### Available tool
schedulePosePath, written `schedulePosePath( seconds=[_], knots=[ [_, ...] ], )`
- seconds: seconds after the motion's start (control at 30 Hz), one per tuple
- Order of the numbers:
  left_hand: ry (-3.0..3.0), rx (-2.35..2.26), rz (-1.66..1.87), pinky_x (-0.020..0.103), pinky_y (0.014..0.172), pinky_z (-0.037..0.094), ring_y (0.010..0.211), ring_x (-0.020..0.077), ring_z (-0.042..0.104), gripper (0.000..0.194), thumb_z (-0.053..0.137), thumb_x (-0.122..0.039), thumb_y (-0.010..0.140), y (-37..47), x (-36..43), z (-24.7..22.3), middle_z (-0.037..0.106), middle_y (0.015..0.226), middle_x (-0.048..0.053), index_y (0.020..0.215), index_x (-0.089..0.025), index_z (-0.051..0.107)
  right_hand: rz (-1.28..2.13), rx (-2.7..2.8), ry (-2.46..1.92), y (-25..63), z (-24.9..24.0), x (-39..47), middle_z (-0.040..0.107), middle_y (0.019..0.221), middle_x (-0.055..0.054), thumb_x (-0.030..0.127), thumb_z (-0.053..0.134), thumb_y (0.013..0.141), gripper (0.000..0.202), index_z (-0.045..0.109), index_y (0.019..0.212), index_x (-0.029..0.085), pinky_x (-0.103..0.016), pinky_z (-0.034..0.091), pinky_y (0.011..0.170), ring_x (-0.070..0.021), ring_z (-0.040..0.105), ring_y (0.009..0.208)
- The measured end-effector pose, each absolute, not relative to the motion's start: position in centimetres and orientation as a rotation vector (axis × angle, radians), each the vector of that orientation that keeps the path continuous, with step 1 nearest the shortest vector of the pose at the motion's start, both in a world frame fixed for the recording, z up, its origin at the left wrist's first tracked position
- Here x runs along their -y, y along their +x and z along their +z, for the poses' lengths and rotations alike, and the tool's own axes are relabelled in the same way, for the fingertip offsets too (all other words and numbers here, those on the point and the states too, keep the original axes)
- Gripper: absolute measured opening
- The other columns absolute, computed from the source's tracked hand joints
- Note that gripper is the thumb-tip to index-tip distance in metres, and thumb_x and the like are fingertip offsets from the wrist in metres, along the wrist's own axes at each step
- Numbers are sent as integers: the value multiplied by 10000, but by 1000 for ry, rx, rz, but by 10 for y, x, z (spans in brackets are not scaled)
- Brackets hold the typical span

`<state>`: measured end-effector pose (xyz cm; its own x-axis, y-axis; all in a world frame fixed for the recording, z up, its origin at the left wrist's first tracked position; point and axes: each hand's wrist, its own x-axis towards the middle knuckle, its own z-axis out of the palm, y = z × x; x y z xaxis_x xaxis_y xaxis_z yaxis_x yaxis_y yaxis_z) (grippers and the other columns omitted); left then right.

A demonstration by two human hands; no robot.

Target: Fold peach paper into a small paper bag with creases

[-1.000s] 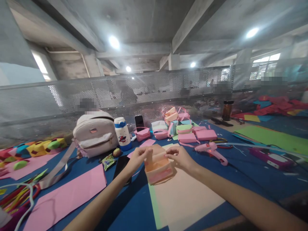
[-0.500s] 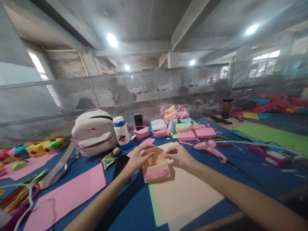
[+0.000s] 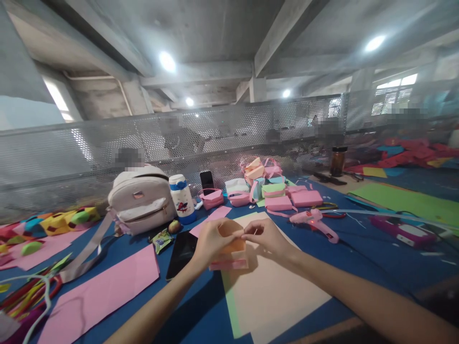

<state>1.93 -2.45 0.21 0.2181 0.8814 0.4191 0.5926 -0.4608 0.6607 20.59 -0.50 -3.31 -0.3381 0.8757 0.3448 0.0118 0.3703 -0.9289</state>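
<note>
A small orange paper box with a pink strip along its front edge stands over the left edge of the peach sheets. My left hand wraps round the box's left and back side, thumb reaching across the top. Fingers of my right hand are pinched at the box's upper right corner, touching my left fingertips. Its walls stand up, and part of the back is hidden by my fingers. Green paper shows under the peach sheets.
Pink sheet, black tablet, backpack and bottle lie or stand to the left. A glue gun rests at right. Small paper bags sit behind, before a perforated metal screen.
The orange box has tilted up and its front now looks narrower. My left hand has closed round it, and my right fingertips have met the left ones.
</note>
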Motion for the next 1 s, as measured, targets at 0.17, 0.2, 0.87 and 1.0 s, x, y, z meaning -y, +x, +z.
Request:
schedulePosePath(
  seconds=[0.17, 0.2, 0.87, 1.0],
  knots=[
    [2037, -1305, 1155, 247, 653, 471, 715, 189, 666, 210, 758, -380, 727, 23, 23, -1, 735, 733, 25, 737, -175, 714, 1161, 1639, -795, 205, -37, 5, 684, 692, -55, 368, 815, 679, 223, 754, 689, 154, -269, 380, 550, -163, 559, 631],
    [2016, -1295, 1159, 248, 656, 479, 712, 189, 669, 208, 756, -375, 724, 23, 23, -1, 736, 732, 28, 735, -172, 711, 1181, 1630, -799, 205, -37, 6, 679, 691, -54, 375, 814, 679, 229, 755, 693, 154, -262, 368, 530, -159, 551, 625],
    [1842, -1345, 1150, 241, 582, 504, 677, 194, 688, 198, 771, -323, 643, 18, 17, 2, 751, 724, 36, 759, -166, 738, 1475, 1457, -846, 207, -23, 13, 631, 725, -39, 492, 823, 627, 364, 748, 729, 150, -221, 344, 529, -148, 513, 705],
    [1838, -1354, 1165, 239, 578, 504, 673, 191, 686, 173, 762, -293, 640, 19, 18, 1, 748, 720, 33, 749, -162, 732, 1487, 1471, -832, 206, -27, 11, 614, 710, -25, 507, 829, 613, 389, 732, 729, 149, -224, 337, 529, -135, 493, 672]
  ],
)
